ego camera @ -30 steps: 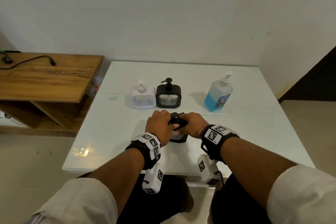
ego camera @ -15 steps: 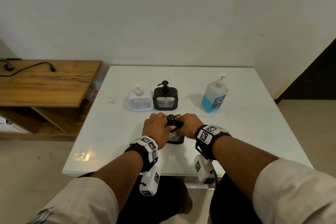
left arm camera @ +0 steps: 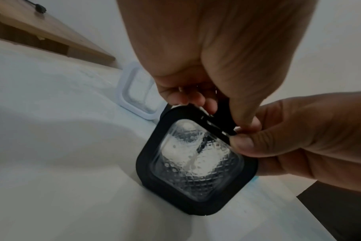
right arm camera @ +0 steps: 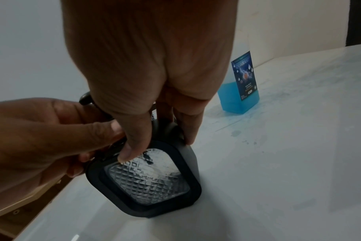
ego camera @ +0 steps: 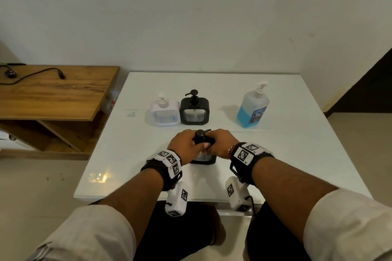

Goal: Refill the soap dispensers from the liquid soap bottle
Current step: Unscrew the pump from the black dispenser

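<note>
My left hand (ego camera: 184,146) pinches the pump (ego camera: 200,135) of the near dispenser (left arm camera: 196,164); my right hand (ego camera: 220,143) grips its body between thumb and fingers. Beyond the hands stand a white dispenser (ego camera: 165,112) and a black dispenser (ego camera: 194,110). Far right of them: the soap bottle (ego camera: 252,106).

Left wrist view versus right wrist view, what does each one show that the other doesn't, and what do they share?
Only the left wrist view shows the white dispenser behind the held one and the wooden desk with a cable end on it. Only the right wrist view shows the blue soap bottle with its dark label, standing apart on the white table. Both show the black dispenser, its clear textured window, and the left hand and right hand gripping its top.
</note>
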`<state>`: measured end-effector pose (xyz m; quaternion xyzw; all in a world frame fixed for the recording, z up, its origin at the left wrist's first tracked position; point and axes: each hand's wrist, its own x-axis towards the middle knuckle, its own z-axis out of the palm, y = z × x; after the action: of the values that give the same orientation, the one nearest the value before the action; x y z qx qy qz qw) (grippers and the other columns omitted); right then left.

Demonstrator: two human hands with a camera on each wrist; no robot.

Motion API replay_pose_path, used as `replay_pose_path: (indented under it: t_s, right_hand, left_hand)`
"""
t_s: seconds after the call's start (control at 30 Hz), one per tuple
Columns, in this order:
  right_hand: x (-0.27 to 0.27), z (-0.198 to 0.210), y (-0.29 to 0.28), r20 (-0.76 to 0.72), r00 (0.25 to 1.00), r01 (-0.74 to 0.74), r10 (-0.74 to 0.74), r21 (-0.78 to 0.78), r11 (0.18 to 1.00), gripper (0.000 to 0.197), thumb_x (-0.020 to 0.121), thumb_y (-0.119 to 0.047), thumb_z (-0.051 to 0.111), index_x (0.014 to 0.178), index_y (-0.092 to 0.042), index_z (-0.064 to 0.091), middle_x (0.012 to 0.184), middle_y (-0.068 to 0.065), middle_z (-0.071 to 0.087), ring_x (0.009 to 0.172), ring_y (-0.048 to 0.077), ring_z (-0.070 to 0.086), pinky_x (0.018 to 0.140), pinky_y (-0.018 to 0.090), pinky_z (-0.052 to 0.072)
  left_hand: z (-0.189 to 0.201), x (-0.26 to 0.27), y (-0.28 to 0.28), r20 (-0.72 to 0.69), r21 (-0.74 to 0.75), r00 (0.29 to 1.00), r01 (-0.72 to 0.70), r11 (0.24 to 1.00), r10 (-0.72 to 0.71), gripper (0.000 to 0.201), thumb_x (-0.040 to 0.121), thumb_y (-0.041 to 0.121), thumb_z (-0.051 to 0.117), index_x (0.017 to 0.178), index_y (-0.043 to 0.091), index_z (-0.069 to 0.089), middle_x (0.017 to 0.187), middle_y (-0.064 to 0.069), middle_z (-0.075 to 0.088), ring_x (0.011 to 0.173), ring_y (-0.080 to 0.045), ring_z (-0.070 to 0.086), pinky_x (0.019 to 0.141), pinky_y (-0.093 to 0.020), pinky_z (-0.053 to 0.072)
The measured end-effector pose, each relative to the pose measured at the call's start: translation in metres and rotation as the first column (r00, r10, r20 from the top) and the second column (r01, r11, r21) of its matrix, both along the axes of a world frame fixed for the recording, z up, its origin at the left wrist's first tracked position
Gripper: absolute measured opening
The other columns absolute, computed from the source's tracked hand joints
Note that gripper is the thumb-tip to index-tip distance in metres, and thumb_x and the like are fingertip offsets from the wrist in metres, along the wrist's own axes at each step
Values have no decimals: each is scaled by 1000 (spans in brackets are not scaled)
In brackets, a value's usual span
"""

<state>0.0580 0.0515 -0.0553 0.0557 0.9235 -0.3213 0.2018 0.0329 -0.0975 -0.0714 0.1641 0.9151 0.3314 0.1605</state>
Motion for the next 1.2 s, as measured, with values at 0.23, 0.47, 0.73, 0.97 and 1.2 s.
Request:
replay_pose_path:
  t_s: [0.23,0.47,0.73,0.97,1.2]
  right_hand:
    - [-5,-3,2,14,1000,7,-7,20,1000,52,76,-25,81,124,-15,64,114,7,68,103,24,62,91,31,48]
    - [-2,-2,-1,6,1000,29,-29,44,999,42,79,-26,78,117,-12,66,110,8,68,101,26,61,89,32,47]
    - [1,2,-1,-13,1000,11,-10,47,999,34,81,-24,75,113,-13,68,107,9,68,97,25,61,79,28,42]
    - [1,2,2,-12,1000,10,-10,22,1000,34,82,-19,73,114,-10,67,108,11,68,94,24,59,81,29,43]
    - [-4,5,7,35,999,-20,19,29,999,49,76,-24,81,121,-12,65,114,9,66,102,24,59,88,31,45]
  left_hand:
    - [-6,2,0,-12,58,998,-60,996,61,23,94,31,73,85,22,54,73,10,45,79,-18,49,71,-26,33]
    - [-13,10,7,-103,-16,991,-87,996,85,37,99,44,61,113,11,70,97,-7,63,93,-24,60,78,-30,41]
    - [-14,9,9,-103,-5,983,-153,988,152,41,91,55,68,96,16,57,85,4,57,83,-21,57,70,-29,37]
    - [-11,4,14,-40,-2,985,-168,986,167,46,88,55,72,96,15,51,84,3,57,81,-22,58,73,-34,46]
    - [-5,-3,1,58,116,998,12,993,-19,14,94,21,73,104,14,67,77,11,52,82,-18,53,70,-24,38]
